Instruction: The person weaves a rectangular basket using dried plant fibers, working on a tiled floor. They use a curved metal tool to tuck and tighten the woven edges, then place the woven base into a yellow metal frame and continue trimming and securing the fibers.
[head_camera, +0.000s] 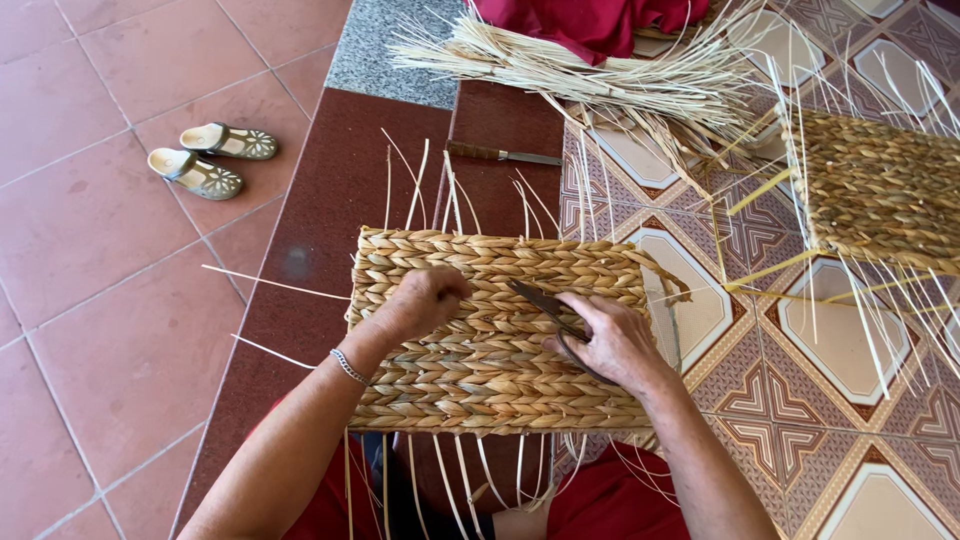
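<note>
A rectangular woven straw mat (500, 380) lies in front of me, half on a dark red step and half on patterned floor tiles. Thin loose strands stick out of its far and near edges. My left hand (420, 303) rests on the mat's left part with its fingers curled down onto the braid; whether it pinches a strand is hidden. A silver bracelet sits on that wrist. My right hand (612, 340) holds dark scissors (545, 303), blades pointing left over the mat's middle.
A bundle of pale straw (620, 80) and a red cloth (585, 22) lie beyond. A knife (505, 154) rests on the step. A second woven piece (880, 185) sits at right. A pair of sandals (212, 158) stands on the red floor tiles.
</note>
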